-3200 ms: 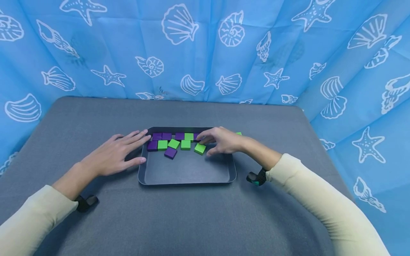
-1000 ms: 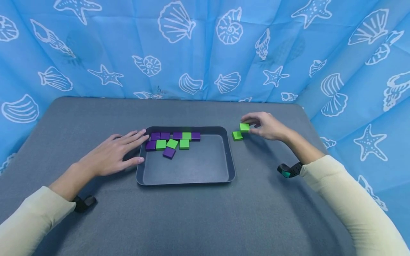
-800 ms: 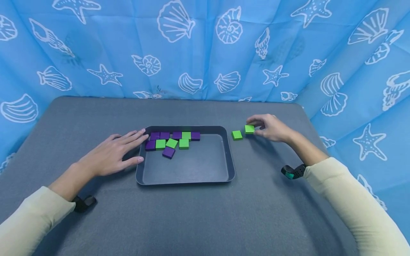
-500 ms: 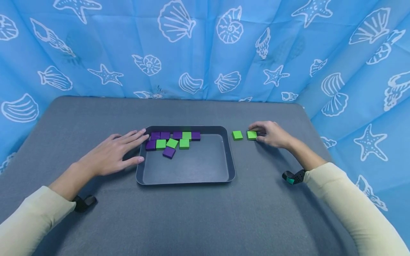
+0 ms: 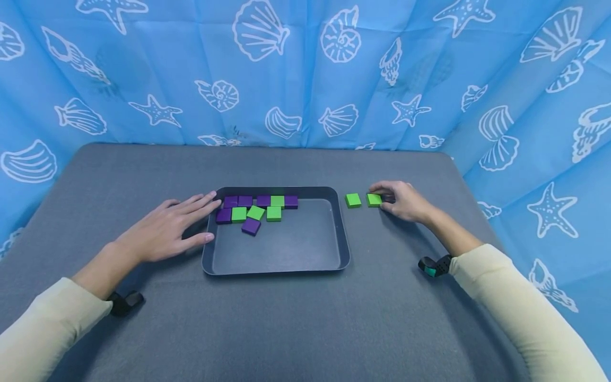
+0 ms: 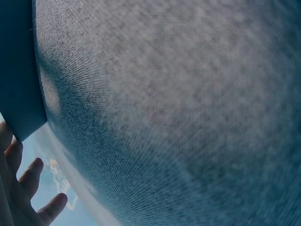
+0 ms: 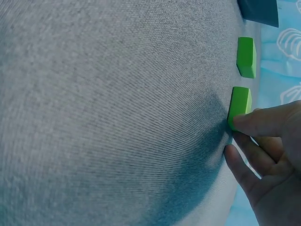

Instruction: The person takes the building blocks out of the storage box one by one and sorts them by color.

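Note:
My right hand point(image 5: 403, 201) pinches a green square block point(image 5: 374, 200) between thumb and fingers, out on the grey table to the right of the dark tray point(image 5: 281, 254). The right wrist view shows the thumb on the near side of this green block point(image 7: 241, 100), which sits on the cloth. A second green block point(image 5: 352, 200) lies between it and the tray, a small gap apart. My left hand point(image 5: 167, 231) lies at the tray's left rim, its fingers straight and spread. In the left wrist view, its fingertips point(image 6: 32, 176) show below the tray wall point(image 6: 19, 70).
Along the tray's back left lie several purple blocks point(image 5: 263, 201) and green blocks point(image 5: 273, 214), some in a row against the far wall. One purple block point(image 5: 251, 227) sits askew nearer the middle. A blue shell-print curtain point(image 5: 305, 74) hangs behind the table point(image 5: 305, 323).
My right hand has lifted a green block out of the tray, carried it rightward past the other green block, and lowered it onto the table. My left hand has stayed in place.

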`<action>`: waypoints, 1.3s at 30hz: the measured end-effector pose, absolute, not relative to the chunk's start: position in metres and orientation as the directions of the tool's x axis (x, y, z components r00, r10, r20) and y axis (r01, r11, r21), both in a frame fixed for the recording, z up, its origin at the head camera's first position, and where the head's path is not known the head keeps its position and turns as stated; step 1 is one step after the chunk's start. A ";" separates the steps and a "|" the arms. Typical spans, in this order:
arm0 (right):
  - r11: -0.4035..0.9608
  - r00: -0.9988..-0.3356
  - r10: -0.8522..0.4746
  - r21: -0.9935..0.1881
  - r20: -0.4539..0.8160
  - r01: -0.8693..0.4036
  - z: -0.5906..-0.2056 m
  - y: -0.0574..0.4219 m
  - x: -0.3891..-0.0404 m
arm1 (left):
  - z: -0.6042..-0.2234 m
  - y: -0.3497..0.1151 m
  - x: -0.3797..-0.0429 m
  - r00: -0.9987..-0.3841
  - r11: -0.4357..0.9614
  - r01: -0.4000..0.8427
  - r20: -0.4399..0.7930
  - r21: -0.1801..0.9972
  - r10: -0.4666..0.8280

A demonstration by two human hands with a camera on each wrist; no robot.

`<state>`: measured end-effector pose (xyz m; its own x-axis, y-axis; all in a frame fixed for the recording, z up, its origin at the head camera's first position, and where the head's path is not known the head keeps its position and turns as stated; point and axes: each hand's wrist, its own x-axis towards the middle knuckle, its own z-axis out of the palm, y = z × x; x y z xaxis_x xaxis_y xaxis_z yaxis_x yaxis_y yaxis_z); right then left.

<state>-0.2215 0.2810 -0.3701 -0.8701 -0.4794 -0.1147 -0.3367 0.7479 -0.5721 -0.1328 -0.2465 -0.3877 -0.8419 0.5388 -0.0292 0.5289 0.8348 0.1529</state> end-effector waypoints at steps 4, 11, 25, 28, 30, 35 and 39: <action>0.749 -0.871 -0.478 -0.570 -0.115 -0.336 -0.371 0.281 -0.222 | -0.386 -0.246 -0.133 -0.837 0.831 0.537 -0.035 0.145 0.546; 0.753 -0.868 -0.482 -0.562 -0.117 -0.342 -0.370 0.280 -0.220 | -0.385 -0.246 -0.133 -0.835 0.830 0.539 -0.041 0.139 0.549; 0.751 -0.847 -0.520 -0.528 -0.105 -0.396 -0.343 0.251 -0.229 | -0.385 -0.247 -0.133 -0.830 0.825 0.546 -0.033 0.148 0.556; 0.738 -0.843 -0.531 -0.536 -0.085 -0.411 -0.335 0.240 -0.231 | -0.385 -0.247 -0.133 -0.832 0.826 0.544 -0.033 0.149 0.554; 0.725 -0.839 -0.539 -0.546 -0.072 -0.420 -0.330 0.232 -0.231 | -0.386 -0.247 -0.133 -0.833 0.826 0.543 -0.032 0.151 0.553; 0.696 -0.825 -0.561 -0.575 -0.061 -0.430 -0.320 0.213 -0.229 | -0.386 -0.247 -0.133 -0.831 0.824 0.547 -0.023 0.151 0.556; 0.671 -0.808 -0.586 -0.598 -0.065 -0.439 -0.314 0.196 -0.226 | -0.385 -0.247 -0.132 -0.831 0.824 0.547 -0.026 0.147 0.556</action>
